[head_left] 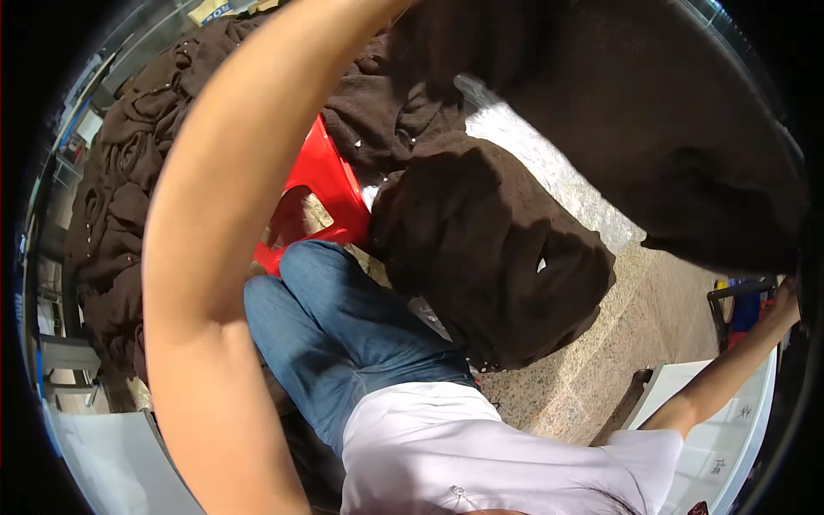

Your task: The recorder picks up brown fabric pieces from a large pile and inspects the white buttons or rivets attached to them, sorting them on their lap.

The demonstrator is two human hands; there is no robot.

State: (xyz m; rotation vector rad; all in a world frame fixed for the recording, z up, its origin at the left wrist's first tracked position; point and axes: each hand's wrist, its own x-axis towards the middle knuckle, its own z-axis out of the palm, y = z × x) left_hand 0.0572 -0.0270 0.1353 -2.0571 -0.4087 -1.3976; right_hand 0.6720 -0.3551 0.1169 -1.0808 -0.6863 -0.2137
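The right hand (785,302) seems to grasp the brown cloth (652,112); unseen left hand cannot be judged; loose hold may drop cloth

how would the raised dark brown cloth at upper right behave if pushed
The raised cloth would likely fold softly rather than resist, since its lower edge droops in curves. Its matte surface suggests it probably isn't slippery. No rigid parts show, so breakage seems unlikely.

Red stool (350,196), speckled floor (558,403)
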